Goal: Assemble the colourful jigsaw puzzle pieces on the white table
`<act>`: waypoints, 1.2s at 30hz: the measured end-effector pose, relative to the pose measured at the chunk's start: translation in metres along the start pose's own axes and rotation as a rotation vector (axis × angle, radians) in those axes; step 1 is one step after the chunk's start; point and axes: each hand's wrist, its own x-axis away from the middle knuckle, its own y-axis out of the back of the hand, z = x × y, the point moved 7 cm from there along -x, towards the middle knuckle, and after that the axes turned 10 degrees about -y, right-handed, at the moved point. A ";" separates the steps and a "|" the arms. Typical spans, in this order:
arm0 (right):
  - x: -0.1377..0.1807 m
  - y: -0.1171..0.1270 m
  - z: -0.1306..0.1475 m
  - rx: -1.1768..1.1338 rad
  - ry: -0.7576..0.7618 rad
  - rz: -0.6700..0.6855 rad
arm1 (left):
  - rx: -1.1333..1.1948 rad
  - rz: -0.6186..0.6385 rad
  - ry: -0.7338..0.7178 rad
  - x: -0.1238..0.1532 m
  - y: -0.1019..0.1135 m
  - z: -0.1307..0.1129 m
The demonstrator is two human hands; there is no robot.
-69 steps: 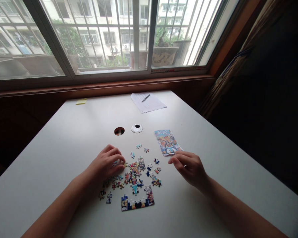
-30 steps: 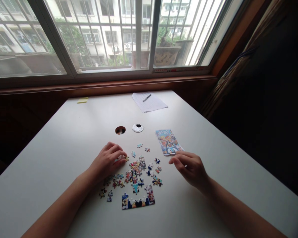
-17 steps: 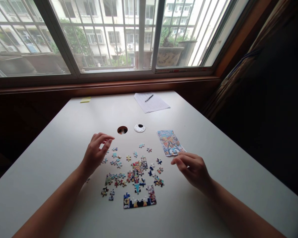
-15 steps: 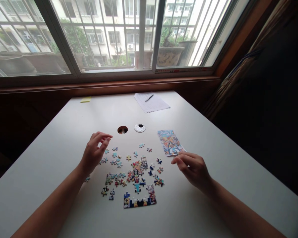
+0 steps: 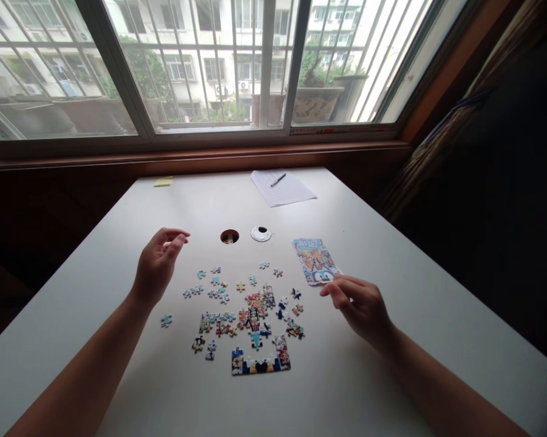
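My left hand (image 5: 157, 262) is raised over the table, left of the puzzle pieces. Its thumb and forefinger stretch forward, with nothing visible between them. Beside the lower edge of a colourful picture card (image 5: 316, 260), my right hand (image 5: 357, 306) hovers with loosely bent fingers and holds nothing I can see. A partly joined puzzle section (image 5: 257, 303) lies in the middle, linked or close to another strip (image 5: 216, 321) on its left. Nearest me is a joined bottom border section (image 5: 261, 366). Several loose jigsaw pieces surround them, among them a light blue piece (image 5: 166, 320) near my left forearm.
Behind the pieces are a round cable hole (image 5: 230, 237) and its metal cover (image 5: 261, 233). Paper sheets (image 5: 285, 193) with a pen (image 5: 278, 180) on top lie farther back. A yellow sticky note (image 5: 163, 181) is at the far left, and a barred window stands beyond the table.
My left hand has drawn back to the left and away from the pieces, uncovering the light blue piece. The right hand has hardly moved, and the view has shifted slightly.
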 end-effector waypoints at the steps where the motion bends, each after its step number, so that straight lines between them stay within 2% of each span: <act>1: 0.000 0.000 0.000 0.004 -0.003 -0.005 | -0.002 -0.011 0.000 -0.001 0.003 0.000; 11: -0.002 0.003 -0.002 0.010 -0.026 -0.031 | -0.018 -0.091 -0.052 -0.016 0.029 -0.009; 24: -0.003 0.000 -0.007 -0.028 -0.061 -0.011 | -0.113 0.003 -0.100 -0.014 0.038 -0.045; 27: -0.004 0.000 -0.010 -0.026 -0.076 -0.021 | -0.171 0.035 -0.093 -0.006 0.035 -0.043; 31: -0.005 0.000 -0.014 -0.035 -0.103 -0.038 | -0.235 0.169 -0.140 0.012 0.028 -0.032; 36: -0.004 0.000 -0.020 -0.049 -0.126 -0.044 | -0.336 0.174 -0.102 0.046 0.041 0.000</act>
